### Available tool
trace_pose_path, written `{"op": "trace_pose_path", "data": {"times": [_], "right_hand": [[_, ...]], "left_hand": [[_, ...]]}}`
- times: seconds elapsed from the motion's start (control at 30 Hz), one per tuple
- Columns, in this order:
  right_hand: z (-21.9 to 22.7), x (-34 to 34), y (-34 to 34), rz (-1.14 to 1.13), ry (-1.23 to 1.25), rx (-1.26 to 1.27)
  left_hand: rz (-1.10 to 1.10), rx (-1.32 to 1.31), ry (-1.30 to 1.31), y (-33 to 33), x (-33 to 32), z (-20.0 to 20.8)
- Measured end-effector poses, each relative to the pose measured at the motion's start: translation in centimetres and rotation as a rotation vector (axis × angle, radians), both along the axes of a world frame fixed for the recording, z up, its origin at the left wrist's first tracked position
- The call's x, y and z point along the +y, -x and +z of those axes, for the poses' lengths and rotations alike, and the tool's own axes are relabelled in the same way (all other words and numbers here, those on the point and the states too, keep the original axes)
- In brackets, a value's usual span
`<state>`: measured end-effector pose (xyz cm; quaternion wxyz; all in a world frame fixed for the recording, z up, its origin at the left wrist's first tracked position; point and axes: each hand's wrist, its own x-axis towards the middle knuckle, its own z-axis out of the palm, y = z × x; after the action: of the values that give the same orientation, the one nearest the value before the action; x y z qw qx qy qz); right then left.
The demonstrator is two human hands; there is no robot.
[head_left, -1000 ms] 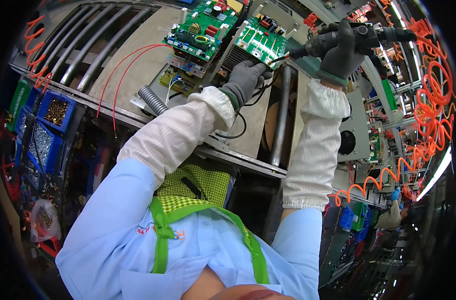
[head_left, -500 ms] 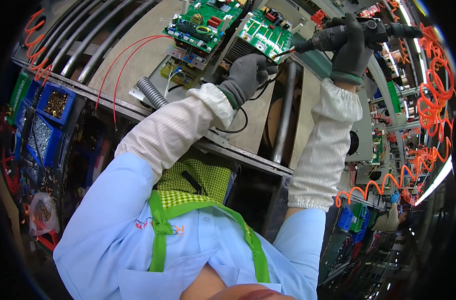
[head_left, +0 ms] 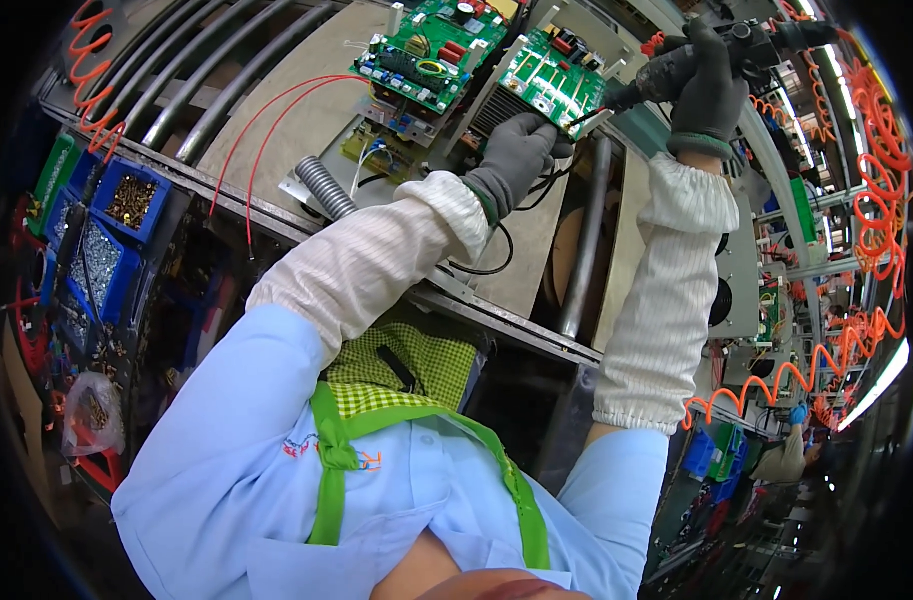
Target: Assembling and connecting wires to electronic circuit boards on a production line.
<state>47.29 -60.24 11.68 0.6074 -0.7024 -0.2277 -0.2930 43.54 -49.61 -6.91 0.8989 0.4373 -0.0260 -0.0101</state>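
Note:
My left hand (head_left: 517, 155), in a grey glove, grips the lower edge of a green circuit board (head_left: 555, 75) that sits on a dark finned heat sink. My right hand (head_left: 707, 85), also gloved, is closed around a black powered screwdriver (head_left: 677, 68) whose tip points left at the board's right edge. A second green circuit board (head_left: 429, 52) with several components lies just to the left. Both boards rest on a brown work plate (head_left: 317, 110) on the conveyor.
Blue bins (head_left: 102, 235) of screws and small parts stand at the left. A grey corrugated hose (head_left: 325, 188) and red wires (head_left: 267, 130) lie on the plate. Orange coiled air hoses (head_left: 882, 110) hang at the right, above more assemblies along the line.
The view has shifted, so boards and hands sit higher in the picture. My right hand has brought the screwdriver tip closer to the board's right edge; my left hand keeps its grip.

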Motion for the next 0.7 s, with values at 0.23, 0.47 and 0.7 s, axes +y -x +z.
{"op": "trace_pose_path", "data": {"times": [0.23, 0.47, 0.7], "right_hand": [[0.1, 0.5, 0.1, -0.001, -0.045, 0.058], [0.4, 0.9, -0.8, 0.004, -0.034, 0.087], [-0.1, 0.3, -2.2, -0.062, 0.109, -0.088]], "left_hand": [[0.094, -0.077, -0.124, -0.4, -0.1, 0.1], [0.175, -0.138, -0.192, -0.9, -0.2, -0.3], [0.143, -0.097, -0.191, -0.8, 0.1, -0.1]]}}
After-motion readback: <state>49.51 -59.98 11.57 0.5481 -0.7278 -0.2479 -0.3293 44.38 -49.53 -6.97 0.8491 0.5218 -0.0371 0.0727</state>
